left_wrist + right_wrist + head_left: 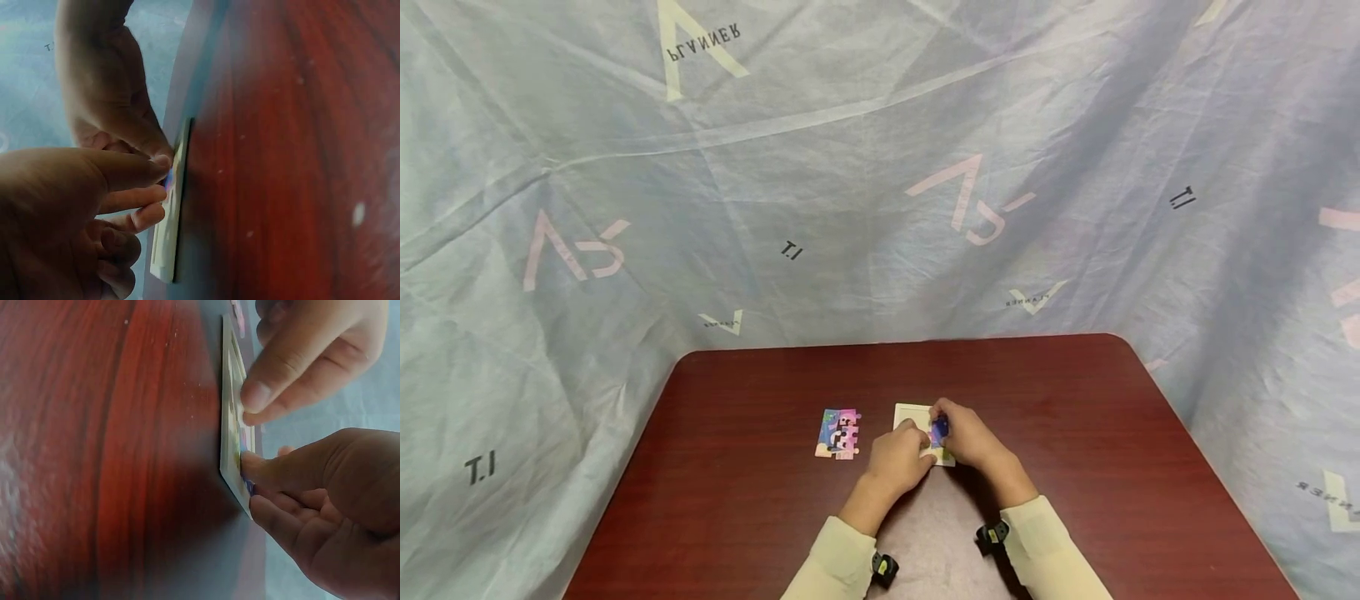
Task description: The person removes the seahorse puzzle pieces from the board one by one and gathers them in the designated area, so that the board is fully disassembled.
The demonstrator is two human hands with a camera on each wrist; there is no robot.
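A pale puzzle tray lies on the table under both hands, with a raised rim. My right hand pinches a blue-and-purple jigsaw piece at the tray's right side. In the right wrist view, the thumb is at the blue piece and the fingertips are close to the tray's edge. My left hand reaches over the tray from the left. Its thumb and extended forefingers touch down by the piece, as the left wrist view shows, while the outer fingers curl in. Part of the piece is hidden by fingers.
Left of the tray, several joined jigsaw pieces form a colourful picture section with an uneven right edge. The dark red wooden table has rounded far corners. A grey printed cloth hangs behind and along the sides.
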